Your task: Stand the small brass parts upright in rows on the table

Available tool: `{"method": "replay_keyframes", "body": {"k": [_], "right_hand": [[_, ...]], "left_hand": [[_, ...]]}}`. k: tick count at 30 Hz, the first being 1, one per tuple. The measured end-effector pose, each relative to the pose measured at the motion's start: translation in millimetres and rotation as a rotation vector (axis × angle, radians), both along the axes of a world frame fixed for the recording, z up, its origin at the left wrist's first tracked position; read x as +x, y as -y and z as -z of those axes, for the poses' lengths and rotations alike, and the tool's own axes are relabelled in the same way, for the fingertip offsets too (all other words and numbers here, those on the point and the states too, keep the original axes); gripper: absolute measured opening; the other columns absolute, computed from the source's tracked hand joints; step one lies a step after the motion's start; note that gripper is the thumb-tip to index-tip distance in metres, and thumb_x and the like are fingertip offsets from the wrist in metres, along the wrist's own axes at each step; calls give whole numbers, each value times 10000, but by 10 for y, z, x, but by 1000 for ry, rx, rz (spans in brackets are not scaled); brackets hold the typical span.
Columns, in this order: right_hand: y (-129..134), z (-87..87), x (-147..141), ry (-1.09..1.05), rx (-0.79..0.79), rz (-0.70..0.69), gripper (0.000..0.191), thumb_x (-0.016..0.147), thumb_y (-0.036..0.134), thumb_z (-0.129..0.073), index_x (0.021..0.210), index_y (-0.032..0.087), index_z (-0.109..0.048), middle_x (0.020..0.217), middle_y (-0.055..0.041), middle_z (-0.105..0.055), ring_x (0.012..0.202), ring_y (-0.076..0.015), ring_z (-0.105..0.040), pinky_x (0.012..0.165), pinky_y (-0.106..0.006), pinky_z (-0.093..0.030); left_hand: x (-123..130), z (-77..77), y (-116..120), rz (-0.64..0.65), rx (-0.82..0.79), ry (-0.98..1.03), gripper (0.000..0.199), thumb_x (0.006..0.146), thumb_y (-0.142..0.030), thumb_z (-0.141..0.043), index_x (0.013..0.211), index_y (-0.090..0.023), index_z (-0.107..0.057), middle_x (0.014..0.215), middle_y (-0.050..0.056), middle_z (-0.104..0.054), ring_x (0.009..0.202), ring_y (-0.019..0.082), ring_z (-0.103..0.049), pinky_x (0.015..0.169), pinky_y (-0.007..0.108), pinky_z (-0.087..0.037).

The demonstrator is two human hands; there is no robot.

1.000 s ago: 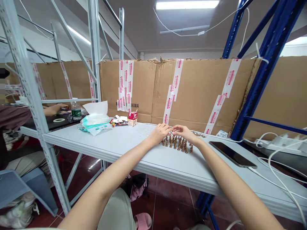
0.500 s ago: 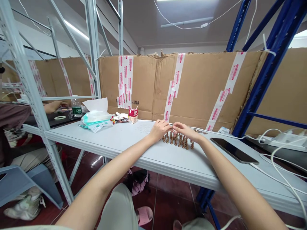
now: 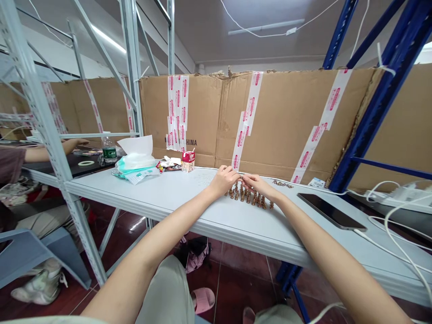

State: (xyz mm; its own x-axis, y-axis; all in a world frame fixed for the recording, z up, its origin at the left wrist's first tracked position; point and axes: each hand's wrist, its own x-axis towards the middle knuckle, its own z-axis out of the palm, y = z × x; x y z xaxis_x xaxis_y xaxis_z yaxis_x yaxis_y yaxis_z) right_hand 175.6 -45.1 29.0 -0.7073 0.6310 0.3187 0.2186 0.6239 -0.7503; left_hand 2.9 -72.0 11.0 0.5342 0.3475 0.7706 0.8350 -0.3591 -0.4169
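**Ways past the brown row**

Left of the row of small brown figures [image 3: 249,196], a hand could pass along the white tabletop [image 3: 151,193] to the small carton [image 3: 188,162]; rightward, the black tablet [image 3: 330,211] lies in the way; behind, the cardboard wall [image 3: 286,121] blocks reach.

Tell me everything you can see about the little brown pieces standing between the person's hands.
The little brown pieces are small, glossy, and knobbly, too small to identify; their material is unclear. Most stand upright, close together in rough rows on the pale grey table. The fingertips of the left hand and right hand are at the back of the group, but whether either holds a piece is unclear. A looser cluster of similar brown bits lies farther right, near the table's back edge.
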Motion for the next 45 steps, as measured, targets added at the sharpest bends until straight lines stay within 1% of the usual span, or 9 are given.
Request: {"method": "replay_keyframes", "body": {"k": [5,11,18,22,25,32,37,42,45], "right_hand": [[-35,7,-19,-56,56,37,477,773,617,-385,579,181,-371,499,58,-300,456,-66,-243,454,-238,-200],[-53,33,-15,-67,18,56,473,755,630,-400,604,182,-375,525,59,-266,464,-66,-214,443,-235,-171],[-67,65,-48,-72,37,68,472,760,615,-403,717,154,-494,553,51,-262,480,-72,-217,444,-233,-175],[-66,62,-48,-87,41,65,453,768,603,-405,636,170,-427,542,53,-254,473,-68,-215,443,-231,-176],[-57,56,-36,-95,26,75,445,769,598,-409,640,173,-412,563,49,-269,480,-65,-215,447,-226,-180],[-35,47,-51,-103,9,64,446,763,603,-415,657,170,-432,564,51,-259,474,-66,-210,441,-229,-174],[-26,21,-21,-110,41,105,461,760,611,-414,600,180,-376,526,57,-247,469,-67,-211,439,-232,-166],[1,12,-22,-100,48,97,452,757,609,-417,645,171,-435,526,53,-262,468,-72,-218,434,-234,-167],[5,24,-34,-104,22,88,449,746,613,-428,636,178,-411,530,53,-254,467,-70,-207,431,-233,-165]], "left_hand": [[25,-1,2,-47,-12,4,362,924,-333,-272,756,-162,-544,705,34,-595,777,171,-499,720,318,-267],[14,5,0,-63,-26,-4,316,909,-388,-299,904,-160,-518,766,39,-591,786,168,-504,734,308,-278],[19,2,-12,-52,-82,-42,348,935,-304,-229,823,-158,-524,756,42,-600,779,161,-512,751,317,-279],[16,-4,8,-42,-68,-38,352,923,-377,-255,865,-149,-517,779,43,-595,780,165,-515,750,313,-287],[23,-6,15,-34,-48,-53,316,923,-356,-271,907,-146,-506,784,42,-594,778,163,-519,747,308,-289],[15,-3,-2,-35,-74,-55,382,937,-305,-211,791,-146,-526,709,43,-592,773,167,-526,761,319,-286],[12,-3,2,-47,-48,-30,376,920,-401,-242,924,-142,-515,774,48,-589,781,165,-524,753,313,-291],[23,8,-15,-52,-74,-55,373,938,-310,-202,839,-155,-527,741,48,-589,779,161,-521,751,317,-283],[17,4,0,-47,-84,-50,395,934,-342,-205,826,-151,-533,745,54,-595,787,169,-522,769,325,-284]]}}
